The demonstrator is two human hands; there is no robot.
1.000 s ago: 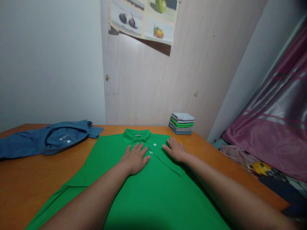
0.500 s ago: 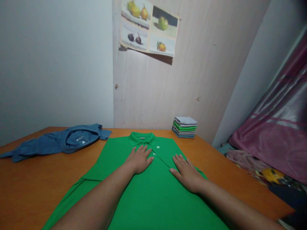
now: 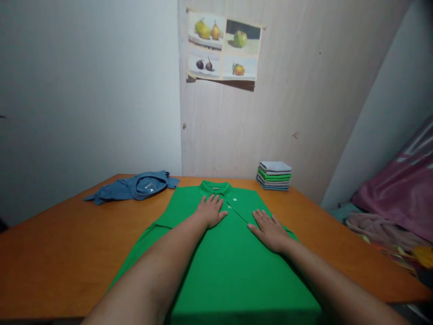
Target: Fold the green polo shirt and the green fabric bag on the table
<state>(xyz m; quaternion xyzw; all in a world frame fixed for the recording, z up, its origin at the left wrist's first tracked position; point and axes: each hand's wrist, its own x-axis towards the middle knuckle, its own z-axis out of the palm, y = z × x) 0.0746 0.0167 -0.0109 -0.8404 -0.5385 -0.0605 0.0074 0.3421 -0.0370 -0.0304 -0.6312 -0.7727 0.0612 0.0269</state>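
left hand (image 3: 210, 213) and right hand (image 3: 271, 234) lie flat, apart, on the shirt (image 3: 233, 268), which spills over the near edge of the desk (image 3: 67, 262), whose surface stretches to both sides.

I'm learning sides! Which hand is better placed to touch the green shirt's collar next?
Probably the left hand: its fingers lie just below the collar, while the right hand rests farther off.

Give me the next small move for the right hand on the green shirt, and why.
Probably sweep the right hand outward, pressing lightly: it lies flat on the shirt, and a thin, crease-like line slants from below the collar toward the thumb.
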